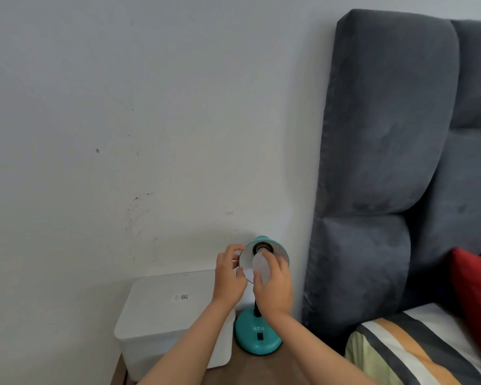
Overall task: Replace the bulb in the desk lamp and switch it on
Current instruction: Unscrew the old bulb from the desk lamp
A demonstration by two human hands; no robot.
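A teal desk lamp stands against the wall, its round base (258, 339) on a wooden surface and its shade (278, 252) tilted toward me. My left hand (229, 276) grips the shade's left rim. My right hand (274, 287) is closed around a white bulb (261, 265), whose far end sits at the dark socket (261, 247) inside the shade. The bulb is unlit. A black switch (259, 336) shows on the base under the letters ATN.
A white lidded box (161, 309) stands just left of the lamp base. A tall grey padded headboard (386, 162) rises close on the right, with a striped bedcover (406, 348) and a red pillow (475, 295) below it. The pale wall (150, 120) is directly behind.
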